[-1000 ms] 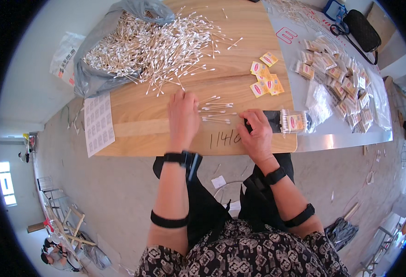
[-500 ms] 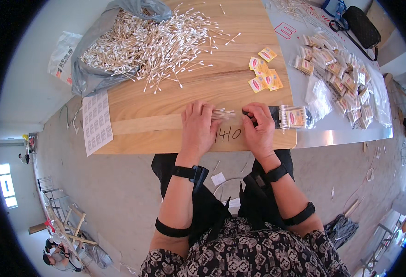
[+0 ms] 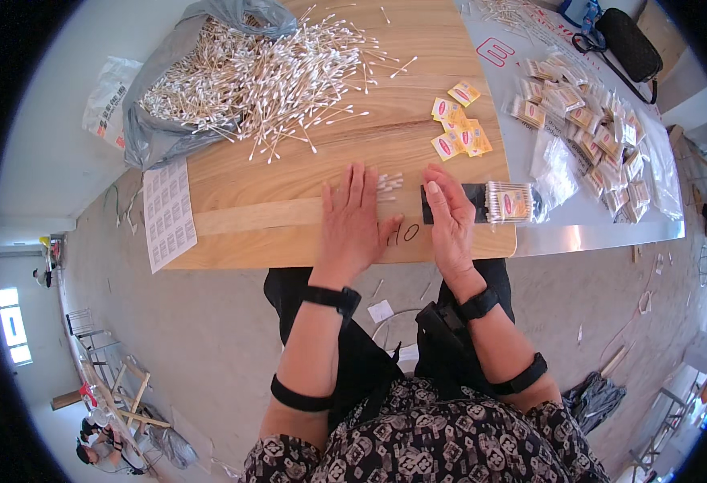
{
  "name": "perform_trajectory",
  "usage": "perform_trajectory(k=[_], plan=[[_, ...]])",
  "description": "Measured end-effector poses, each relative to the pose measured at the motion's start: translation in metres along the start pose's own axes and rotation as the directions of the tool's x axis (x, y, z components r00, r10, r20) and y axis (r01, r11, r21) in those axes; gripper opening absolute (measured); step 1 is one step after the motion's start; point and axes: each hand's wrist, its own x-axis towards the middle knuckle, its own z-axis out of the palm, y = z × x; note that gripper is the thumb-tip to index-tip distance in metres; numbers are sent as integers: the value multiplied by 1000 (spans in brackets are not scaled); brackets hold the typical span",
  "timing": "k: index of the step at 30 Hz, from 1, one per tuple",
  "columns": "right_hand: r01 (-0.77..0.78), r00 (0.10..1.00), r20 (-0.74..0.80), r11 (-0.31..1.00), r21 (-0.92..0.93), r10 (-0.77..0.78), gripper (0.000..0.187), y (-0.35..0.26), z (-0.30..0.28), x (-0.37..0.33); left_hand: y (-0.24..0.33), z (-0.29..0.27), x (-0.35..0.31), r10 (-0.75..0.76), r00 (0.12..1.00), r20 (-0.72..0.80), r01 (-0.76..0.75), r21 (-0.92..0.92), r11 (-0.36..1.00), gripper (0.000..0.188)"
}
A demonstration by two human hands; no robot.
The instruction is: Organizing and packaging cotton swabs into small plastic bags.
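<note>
In the head view, the left hand (image 3: 352, 221) lies palm down on the wooden surface (image 3: 241, 189), its grip flat with nothing visibly pinched; a few loose cotton swabs (image 3: 389, 186) show just beyond its fingers, on the right. The right hand (image 3: 452, 221) stands side-on at the left end of a black strip (image 3: 476, 195); whether its grip pinches anything, I cannot tell. Right of it sits a swab bundle with a yellow card (image 3: 512, 203). The step seems to be gathering loose swabs; the next move likely calls for keeping them aligned.
</note>
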Motion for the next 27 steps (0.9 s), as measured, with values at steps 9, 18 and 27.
perform_trajectory(k=[9,18,27], plan=[[2,999,-41,1000,26,-1,24,-3,-1,-3,12,-12,-18,56,995,82,-59,32,998,76],[-62,998,-12,982,179,65,42,7,21,13,-4,19,0,-190,950,-248,-16,-646,763,58],[-130,990,72,978,165,119,54,6,30,15,15,28,13,-512,842,-168,-86,-980,180,51]])
